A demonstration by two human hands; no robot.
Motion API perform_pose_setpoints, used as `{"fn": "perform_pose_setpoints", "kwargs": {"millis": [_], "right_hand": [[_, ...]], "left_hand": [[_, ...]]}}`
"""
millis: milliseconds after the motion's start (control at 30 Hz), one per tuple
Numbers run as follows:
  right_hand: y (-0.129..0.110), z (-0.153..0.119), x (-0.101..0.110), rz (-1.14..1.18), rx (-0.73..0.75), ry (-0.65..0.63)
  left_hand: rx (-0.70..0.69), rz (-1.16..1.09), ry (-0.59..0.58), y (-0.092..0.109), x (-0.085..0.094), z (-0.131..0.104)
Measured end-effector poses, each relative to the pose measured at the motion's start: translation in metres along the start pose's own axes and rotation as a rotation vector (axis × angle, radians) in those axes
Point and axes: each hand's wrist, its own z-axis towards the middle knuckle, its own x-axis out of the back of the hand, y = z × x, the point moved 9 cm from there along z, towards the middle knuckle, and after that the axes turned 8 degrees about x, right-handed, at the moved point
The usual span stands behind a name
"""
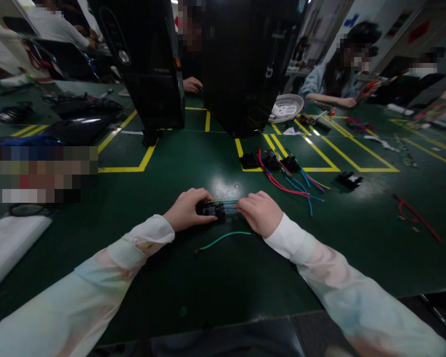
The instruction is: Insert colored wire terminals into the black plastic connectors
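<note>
Left grip: left hand (186, 209) closed on a black terminal block (212, 209), centre desk.
Right grip: right hand (259, 212) pinches its green and blue wires (228, 204).
Desk: glossy green desk (215, 277), yellow tape.
Loose: green wire (223, 240) at 6 o'clock; wired connectors (280, 166) at 1 o'clock.
Arms: pale sleeves converge.

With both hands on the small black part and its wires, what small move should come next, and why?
Probably push the wires home: the left hand steadies the black connector while the right hand pinches the wires entering it. A loose green wire lies just below.
</note>
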Motion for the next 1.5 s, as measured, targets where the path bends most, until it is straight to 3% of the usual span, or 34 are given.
{"fn": "perform_pose_setpoints", "kwargs": {"millis": [467, 667, 833, 967, 1500], "right_hand": [[0.0052, -0.0001, 0.0050, 0.003, -0.035, 0.032], [0.0013, 0.0003, 0.0026, 0.052, 0.030, 0.005], [0.0055, -0.0009, 0.0034, 0.029, -0.019, 0.031], [0.0024, 0.0003, -0.0008, 0.059, 0.012, -0.020], [-0.0003, 0.0007, 0.0085, -0.056, -0.004, 0.010]], "left_hand": [[-0.002, -0.001, -0.001, -0.0001, -0.0004, 0.0000], [-0.008, 0.003, 0.000, 0.0001, -0.0006, -0.0001], [-0.001, 0.001, -0.005, 0.0011, 0.0001, -0.0004], [0.003, -0.003, -0.009, -0.0002, -0.0002, -0.0004], [0.002, -0.003, -0.010, 0.0002, -0.0005, 0.0001]]}}
